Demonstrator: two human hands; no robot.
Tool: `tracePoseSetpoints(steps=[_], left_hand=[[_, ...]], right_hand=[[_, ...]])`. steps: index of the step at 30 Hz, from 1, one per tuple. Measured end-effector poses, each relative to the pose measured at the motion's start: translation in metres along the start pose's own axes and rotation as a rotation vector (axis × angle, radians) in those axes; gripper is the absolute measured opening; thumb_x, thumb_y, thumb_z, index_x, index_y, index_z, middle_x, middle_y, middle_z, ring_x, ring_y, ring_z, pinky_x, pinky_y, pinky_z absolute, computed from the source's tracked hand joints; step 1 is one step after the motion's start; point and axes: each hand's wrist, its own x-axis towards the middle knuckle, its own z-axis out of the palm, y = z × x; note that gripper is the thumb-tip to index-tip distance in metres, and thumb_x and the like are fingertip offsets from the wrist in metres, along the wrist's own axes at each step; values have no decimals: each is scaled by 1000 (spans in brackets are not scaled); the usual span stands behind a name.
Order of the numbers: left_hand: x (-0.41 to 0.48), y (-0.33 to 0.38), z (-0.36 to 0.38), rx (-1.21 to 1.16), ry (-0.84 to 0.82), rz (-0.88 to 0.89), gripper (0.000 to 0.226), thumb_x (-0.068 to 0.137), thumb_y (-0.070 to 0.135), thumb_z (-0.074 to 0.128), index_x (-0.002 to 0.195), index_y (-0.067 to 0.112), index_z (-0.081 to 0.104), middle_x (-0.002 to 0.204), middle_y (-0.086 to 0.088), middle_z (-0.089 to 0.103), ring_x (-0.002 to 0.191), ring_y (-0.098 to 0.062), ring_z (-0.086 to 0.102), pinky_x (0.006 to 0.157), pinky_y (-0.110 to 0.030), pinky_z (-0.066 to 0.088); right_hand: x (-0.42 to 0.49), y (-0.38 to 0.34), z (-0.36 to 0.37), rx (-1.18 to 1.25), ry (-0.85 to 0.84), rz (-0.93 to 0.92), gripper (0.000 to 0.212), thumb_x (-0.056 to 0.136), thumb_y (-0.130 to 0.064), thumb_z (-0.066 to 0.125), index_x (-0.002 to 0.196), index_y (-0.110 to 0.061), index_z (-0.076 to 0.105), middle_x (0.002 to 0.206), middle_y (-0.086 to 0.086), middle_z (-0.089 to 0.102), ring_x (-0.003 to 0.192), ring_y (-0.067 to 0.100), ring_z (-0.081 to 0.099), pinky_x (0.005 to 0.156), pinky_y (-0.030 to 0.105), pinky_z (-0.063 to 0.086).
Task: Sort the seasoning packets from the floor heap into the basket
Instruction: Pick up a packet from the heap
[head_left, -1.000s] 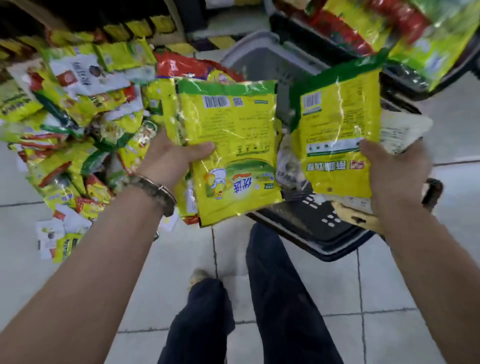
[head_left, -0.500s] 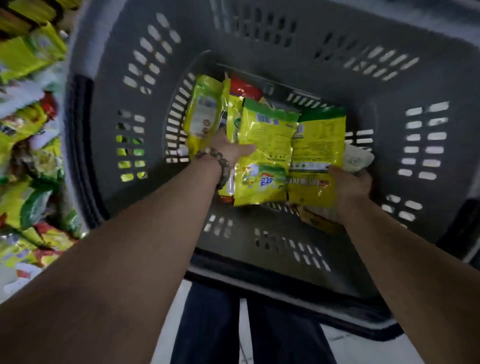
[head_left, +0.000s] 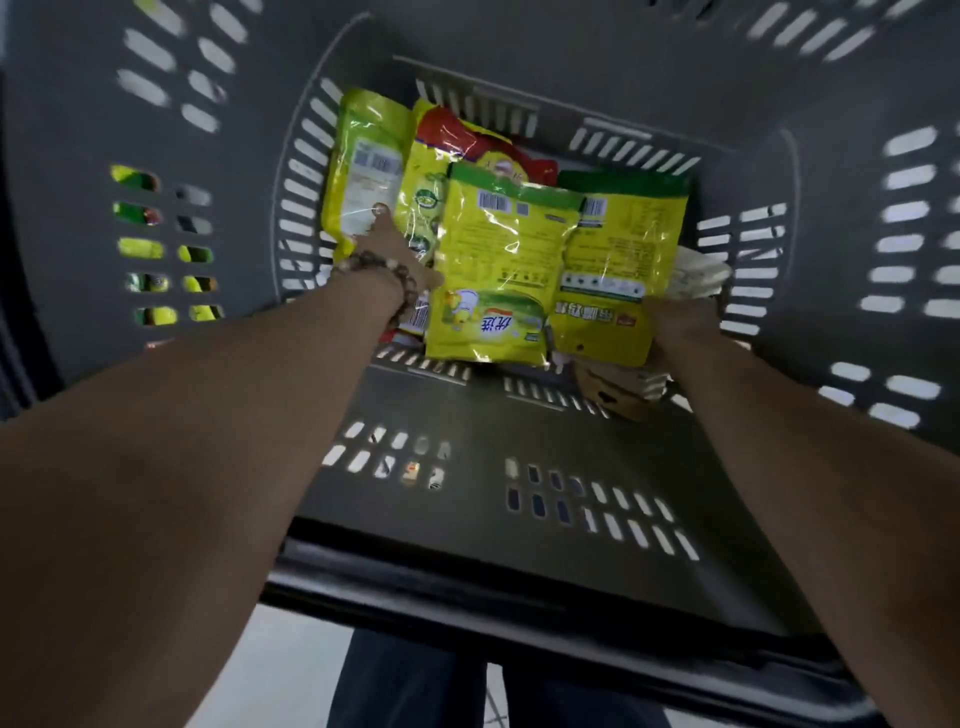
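"Grey plastic basket (head_left: 519, 467): report contents."

"Packets occupy the far half of the basket floor. At 10 o'clock, the left yellow packet (head_left: 363, 176) leans against the slotted wall. At 12 o'clock, the red packet (head_left: 457, 135) lies partly under the others. At centre, the centre packet (head_left: 498, 270), yellow with a barcode at its top edge, overlaps the green-topped packet (head_left: 623, 244) at 2 o'clock. At 3 o'clock, white packets (head_left: 696, 270) show behind the green-topped packet."

"State of each hand?"

"Left hand (head_left: 395, 254): inside the basket at 9 o'clock. One finger lies straight against the left yellow packet. The thumb side meets the edge of the centre packet; whether it pinches that packet cannot be told. Right hand (head_left: 675, 322): at 4 o'clock, grasping the lower corner of the green-topped packet. That packet is inside the basket and not yet let go."

"Progress?"

"Judgement: partway. A handful of packets is in the basket, and at least one more is being set beside them. Through the wall slots at 9 o'clock, yellow and green wrappers of the floor heap (head_left: 140, 249) show outside the basket, so stock is left to sort. The remaining quantity cannot be told from this view."

"Next step?"

"Advice only: let go of the green-topped packet, check that the row stands steady, draw both hands out, and go back to the heap."
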Motion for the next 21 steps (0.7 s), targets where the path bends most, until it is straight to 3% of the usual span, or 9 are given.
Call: tracePoseSetpoints(steps=[3,5,10,11,13,15,18,21], left_hand=[[-19,-6,-5,-9,0,0,93,79,36,74,147,6,19,150,-14,30,136,-32,33,109,-39,35],[-39,-7,-14,-12,33,6,84,76,33,76,143,9,30,144,-13,39,131,-32,40,106,-40,39],[-112,5,-48,-197,31,92,76,80,23,71,144,13,32,144,-12,39,129,-27,43,102,-30,38],[-131,6,-57,-267,42,133,75,80,22,71,144,16,33,144,-9,39,129,-24,43,100,-26,38],[-174,1,-78,-390,86,225,72,80,22,71,142,19,35,143,-6,40,129,-19,43,95,-19,35],[-219,-13,-98,-498,133,316,71,81,21,71,142,19,35,144,-3,39,130,-16,40,92,-13,32],[-279,-49,-121,-668,247,429,71,76,24,73,138,17,41,141,-4,42,125,-11,43,93,-5,31],[-322,-105,-128,-763,367,423,68,73,29,64,136,18,42,132,10,43,121,-2,41,92,-5,34]], right_hand=[[-17,-2,-4,-20,-129,37,63,79,-25,73,135,-8,49,131,12,56,119,31,54,98,41,46],[-42,-8,-9,-46,-129,1,70,73,-28,78,135,-9,48,132,10,55,119,30,54,99,41,46],[-127,-37,-27,-113,-180,-292,59,82,-23,71,134,-11,46,119,-2,57,115,16,53,86,17,39],[-147,-44,-32,-133,-210,-377,64,83,-24,70,139,-10,40,124,-2,53,118,14,49,90,16,38],[-185,-56,-41,-160,-241,-500,77,82,-27,70,147,-14,30,144,0,41,132,14,38,106,27,36],[-226,-69,-51,-135,-243,-609,80,80,-26,72,147,-16,29,150,-1,36,137,12,34,112,33,33],[-291,-81,-55,-96,-300,-742,75,82,-17,71,146,-12,31,146,-3,40,128,-3,39,108,18,33],[-347,-80,-39,-88,-379,-878,62,84,-8,68,138,-11,39,125,-14,47,105,-22,46,90,3,38]])
